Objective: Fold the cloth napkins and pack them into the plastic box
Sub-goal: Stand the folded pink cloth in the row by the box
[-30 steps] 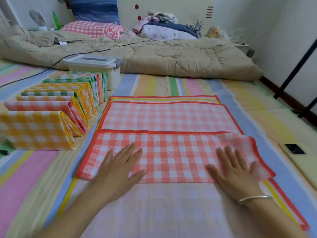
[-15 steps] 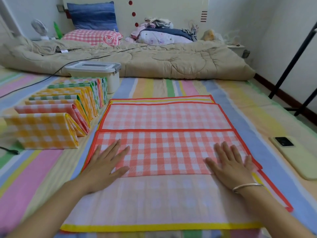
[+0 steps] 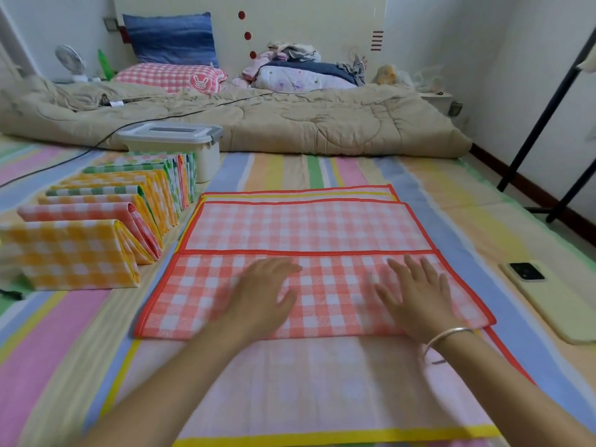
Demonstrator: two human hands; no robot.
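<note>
- Far left of the frame: a row of folded napkins (image 3: 74, 253) stood on edge. It ran back toward the plastic box (image 3: 208, 159) in the upper left, and the box had its lid on.
- Left of centre: the left hand (image 3: 261, 298) lay flat on the red checked napkin (image 3: 200, 295). Its fingers were straight and close together, a little blurred, and gripped nothing.
- Centre: that napkin topped a flat pile. Its near part was doubled over, with the red hem lying across the middle. I'd call this the first fold being pressed down.
- Right of centre: the right hand (image 3: 416, 298) was palm down on the same napkin with its fingers fanned apart, and there was a bracelet (image 3: 448, 337) at the wrist.
- Far right: a phone (image 3: 529, 272) lay well apart from the work.
- Next up, by my read: pinch the creased edge at both ends and fold again with the hems lined up. Then stand the napkin with the row.
</note>
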